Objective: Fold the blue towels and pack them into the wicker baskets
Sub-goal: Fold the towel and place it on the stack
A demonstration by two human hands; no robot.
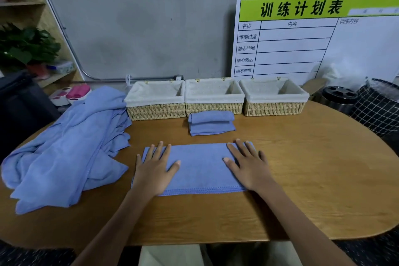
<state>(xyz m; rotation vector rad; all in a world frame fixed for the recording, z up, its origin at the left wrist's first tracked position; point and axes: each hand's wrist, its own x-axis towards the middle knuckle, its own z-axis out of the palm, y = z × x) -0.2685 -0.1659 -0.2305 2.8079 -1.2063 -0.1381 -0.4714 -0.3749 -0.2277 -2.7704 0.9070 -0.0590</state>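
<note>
A blue towel, folded into a flat rectangle, lies on the wooden table in front of me. My left hand presses flat on its left end and my right hand presses flat on its right end, fingers straight and spread. Two folded blue towels sit stacked behind it, against the middle wicker basket. The left basket and the right basket flank it; all three have white liners with nothing inside. A heap of loose blue towels covers the table's left side.
The oval wooden table has bare surface on the right. A white schedule board leans on the wall behind the baskets. A dark checked bin and a black metal container stand at the far right.
</note>
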